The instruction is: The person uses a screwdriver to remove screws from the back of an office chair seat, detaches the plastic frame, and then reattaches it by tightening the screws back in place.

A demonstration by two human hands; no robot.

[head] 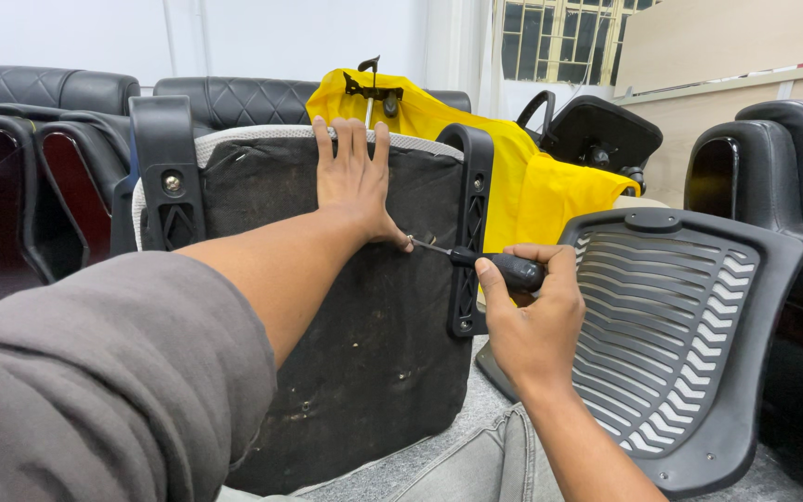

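Two hands are in my view, both on an upturned chair seat (pixel 364 353), the biggest thing in front of me. It stands on edge, its black fabric underside facing me, grey padding showing along the top rim. A black plastic armrest bracket (pixel 167 172) sits on its left side, and a second bracket (pixel 469 232) runs down its right edge.

To the right, a black slatted chair back (pixel 690 344) leans tilted, just beside the seat. Behind the seat I see a yellow cloth cover (pixel 532 177) draped over something, with a black metal fitting (pixel 374 91) poking out of its top. Black quilted sofas (pixel 48 93) line the back wall, and another black armchair (pixel 792 177) stands at far right.

Now the hands. My left hand (pixel 353 181) lies flat and spread open against the seat's underside near the top edge, fingers pointing up, gripping nothing, just pressing. My right hand (pixel 532 316) is curled closed around the black handle of a screwdriver (pixel 485 262). The thin metal shaft points left, and its tip meets the seat's underside just beside the base of my left thumb, close to the right bracket.
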